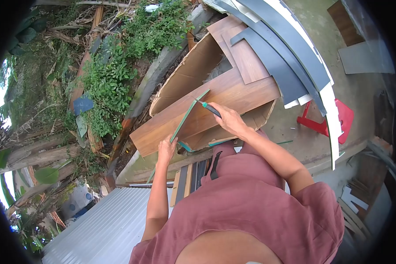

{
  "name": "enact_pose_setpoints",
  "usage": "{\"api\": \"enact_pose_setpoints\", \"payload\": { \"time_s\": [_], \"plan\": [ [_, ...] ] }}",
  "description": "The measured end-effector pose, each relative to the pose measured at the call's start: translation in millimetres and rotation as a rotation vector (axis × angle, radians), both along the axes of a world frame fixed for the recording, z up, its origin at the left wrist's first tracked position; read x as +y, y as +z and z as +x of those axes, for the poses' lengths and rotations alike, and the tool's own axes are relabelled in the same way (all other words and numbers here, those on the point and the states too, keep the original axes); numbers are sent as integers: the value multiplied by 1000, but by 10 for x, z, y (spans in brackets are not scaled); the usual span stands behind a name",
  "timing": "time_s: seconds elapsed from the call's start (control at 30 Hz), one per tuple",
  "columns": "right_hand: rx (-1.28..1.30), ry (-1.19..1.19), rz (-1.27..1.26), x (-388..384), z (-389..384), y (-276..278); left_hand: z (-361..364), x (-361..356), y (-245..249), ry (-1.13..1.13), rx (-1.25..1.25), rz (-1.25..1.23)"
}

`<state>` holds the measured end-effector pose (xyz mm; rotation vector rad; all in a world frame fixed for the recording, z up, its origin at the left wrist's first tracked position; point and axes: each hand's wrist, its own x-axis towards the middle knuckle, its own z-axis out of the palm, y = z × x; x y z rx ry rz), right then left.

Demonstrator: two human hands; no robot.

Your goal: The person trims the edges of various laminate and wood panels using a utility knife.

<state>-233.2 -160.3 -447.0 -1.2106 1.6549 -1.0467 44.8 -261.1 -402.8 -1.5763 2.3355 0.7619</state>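
A long thin green strip (184, 120) slants over a wood-grain plank (233, 99). My left hand (166, 150) is closed round the strip's lower part, near the plank's front edge. In my right hand (226, 119) is a tool with a black and green handle (213, 109); its thin tip reaches the strip near the upper end. Whether the tip touches the strip is too small to tell. The plank lies across an open cardboard box (187, 72), with another wood-grain board (246, 57) beyond it.
Dark grey curved panels (286, 48) and white strips stretch along the upper right. A red stool (343, 121) stands at the right. Corrugated sheet (99, 224) lies at the lower left. Green plants (108, 83) and logs fill the left side.
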Motion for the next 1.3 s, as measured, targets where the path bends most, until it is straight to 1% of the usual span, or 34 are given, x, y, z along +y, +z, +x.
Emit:
{"api": "enact_pose_setpoints", "payload": {
  "time_s": [0.23, 0.33, 0.4, 0.47, 0.53, 0.6, 0.73, 0.8, 0.83, 0.9, 0.97, 1.03, 1.07, 1.1, 1.13, 1.2, 1.27, 1.3],
  "plan": [
    [38, -22, 17, -113, -58, -659, 29, -95, -45, 8, -33, 25],
    [17, 5, 92, -192, -96, -927, 3, -123, -10, 44, -7, 47],
    [-5, 9, 275, -245, -112, -1119, -54, -148, 36, 53, -4, 56],
    [16, -4, 294, -273, -74, -1374, -83, -174, 61, 61, -4, 66],
    [34, -18, 313, -320, -73, -1494, -92, -207, 66, 61, -28, 81],
    [42, -25, 443, -358, -72, -1570, -90, -223, 64, 64, -44, 89],
    [90, -21, 456, -359, -79, -1581, -88, -267, 60, 64, -96, 107],
    [174, -5, 526, -399, -50, -1586, -88, -271, 50, 57, -84, 100],
    [177, -8, 523, -415, -27, -1617, -71, -266, 54, 54, -79, 92],
    [289, 10, 625, -476, 23, -1687, -2, -239, 0, 34, -48, 55],
    [324, -8, 599, -459, 42, -1808, 13, -222, 2, 12, -15, 15],
    [363, -27, 573, -457, -8, -1669, -27, -181, 52, 48, 8, 60],
    [291, -160, 516, -420, -47, -1588, -47, -149, 80, 44, 18, 52],
    [220, -291, 454, -416, -118, -1361, -72, -120, 110, 46, 5, 56],
    [233, -296, 442, -445, -208, -1074, -81, -109, 126, 51, -5, 60],
    [-6, -327, 130, -504, -327, -357, -17, -70, 88, 42, -7, 64],
    [138, -183, -216, -596, -287, 283, -18, -36, 84, 24, 58, 2],
    [197, -68, -292, -623, -238, 556, -11, -28, 74, 11, 89, -6]
  ]
}}
